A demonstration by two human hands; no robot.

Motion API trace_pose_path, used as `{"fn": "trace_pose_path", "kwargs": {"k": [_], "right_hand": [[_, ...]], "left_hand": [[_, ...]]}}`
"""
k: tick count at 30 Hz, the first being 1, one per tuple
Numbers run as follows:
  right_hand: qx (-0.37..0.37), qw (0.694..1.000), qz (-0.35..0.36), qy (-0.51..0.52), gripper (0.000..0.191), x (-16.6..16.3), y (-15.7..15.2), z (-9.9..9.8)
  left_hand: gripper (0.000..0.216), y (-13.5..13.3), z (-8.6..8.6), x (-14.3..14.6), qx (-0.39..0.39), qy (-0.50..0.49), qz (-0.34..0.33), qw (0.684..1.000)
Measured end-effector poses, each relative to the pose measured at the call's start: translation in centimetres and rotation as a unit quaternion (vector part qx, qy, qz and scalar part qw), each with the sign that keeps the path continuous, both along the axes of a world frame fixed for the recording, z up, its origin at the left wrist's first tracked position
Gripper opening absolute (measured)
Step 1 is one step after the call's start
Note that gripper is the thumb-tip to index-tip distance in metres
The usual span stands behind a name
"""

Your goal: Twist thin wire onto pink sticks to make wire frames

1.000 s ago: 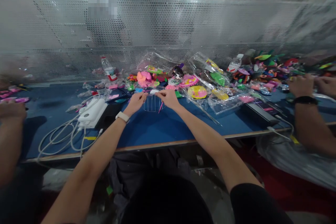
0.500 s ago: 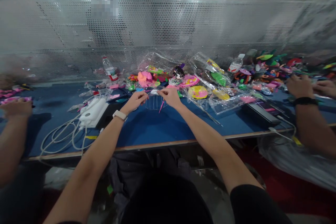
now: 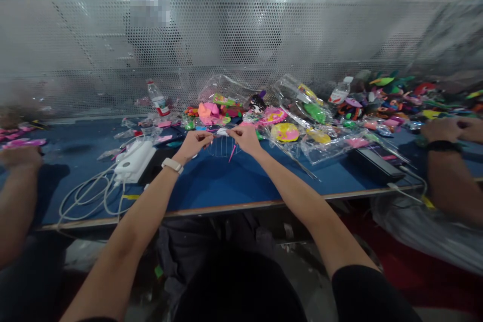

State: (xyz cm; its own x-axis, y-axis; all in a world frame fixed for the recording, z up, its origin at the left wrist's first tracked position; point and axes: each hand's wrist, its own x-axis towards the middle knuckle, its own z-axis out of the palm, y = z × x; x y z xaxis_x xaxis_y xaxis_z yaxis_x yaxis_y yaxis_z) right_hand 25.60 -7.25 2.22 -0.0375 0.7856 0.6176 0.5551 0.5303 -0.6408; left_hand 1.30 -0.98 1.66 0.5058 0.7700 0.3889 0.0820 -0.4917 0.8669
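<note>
My left hand [image 3: 196, 143] is closed, thumb and fingers pinched at the left end of a small white piece [image 3: 222, 132]. My right hand [image 3: 245, 138] pinches the other end, so the piece stretches level between both hands just above the table. Thin pale strands [image 3: 222, 148] hang below it in a curved outline; whether they are thread or wire I cannot tell. A slim pink strip [image 3: 232, 153] dangles under my right fingertips. Right behind my hands lie a pink clay-like lump [image 3: 208, 112] and a small doll-like figure [image 3: 257, 104] with a dark spotted top.
A white power adapter [image 3: 135, 162] with looped cables is left on the blue table [image 3: 222, 186]. Plastic bags [image 3: 302, 100], bottles [image 3: 158, 99] and a dark box [image 3: 377, 165] stand around. A perforated metal screen [image 3: 241, 35] rises behind. Co-workers' hands [image 3: 441, 131] are at both sides.
My hands keep their pinch on the white piece, almost unmoved. The right co-worker's hands have shifted slightly right and down; the left co-worker's hand has drawn slightly left.
</note>
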Motion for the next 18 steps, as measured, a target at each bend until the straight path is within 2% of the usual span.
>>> {"fn": "trace_pose_path", "kwargs": {"k": [6, 10, 14, 18], "right_hand": [[-0.023, 1.0, -0.006, 0.003, 0.074, 0.0, 0.2, -0.5], [-0.017, 0.998, -0.031, -0.048, 0.065, 0.2, 0.2, -0.2], [0.093, 0.98, -0.1, -0.145, 0.041, 0.4, -0.3, 0.7], [0.188, 0.955, -0.04, -0.225, 0.033, 0.1, -0.9, 1.6]], "left_hand": [[0.032, 0.1, -0.3, 0.0, 0.018, -0.005, 0.015, 1.0], [0.03, 0.1, -0.2, 0.1, 0.052, -0.003, 0.027, 0.998], [0.03, -0.5, 0.4, 0.3, 0.12, 0.001, 0.077, 0.99], [0.025, -1.8, 1.3, 0.5, 0.254, 0.052, 0.127, 0.957]]}}
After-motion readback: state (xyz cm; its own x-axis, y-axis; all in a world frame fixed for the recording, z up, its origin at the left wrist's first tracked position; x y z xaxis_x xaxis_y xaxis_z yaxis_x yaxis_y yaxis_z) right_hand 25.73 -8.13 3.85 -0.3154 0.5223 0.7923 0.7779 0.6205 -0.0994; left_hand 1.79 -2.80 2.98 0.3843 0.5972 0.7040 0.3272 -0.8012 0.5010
